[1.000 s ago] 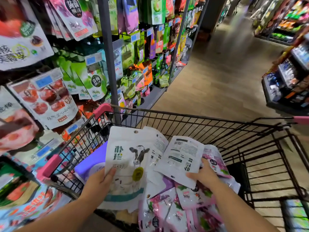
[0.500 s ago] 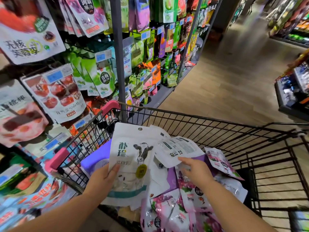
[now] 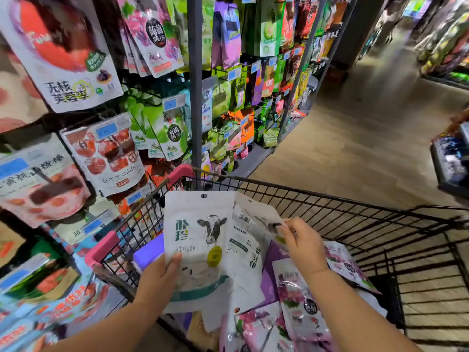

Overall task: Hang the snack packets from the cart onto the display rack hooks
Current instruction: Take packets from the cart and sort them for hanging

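Left hand (image 3: 157,283) gripping white cow-print snack packet (image 3: 200,237) at frame centre above black wire cart (image 3: 330,199), right hand (image 3: 304,247) pinching blurred white packet (image 3: 258,217) beside it, pink-purple packets (image 3: 299,303) cut off at bottom edge

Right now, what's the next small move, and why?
Probably the right hand tucks the white packet it pinches against the cow packet the left hand holds upright: the two look alike, and both are over the cart, not at a hook.
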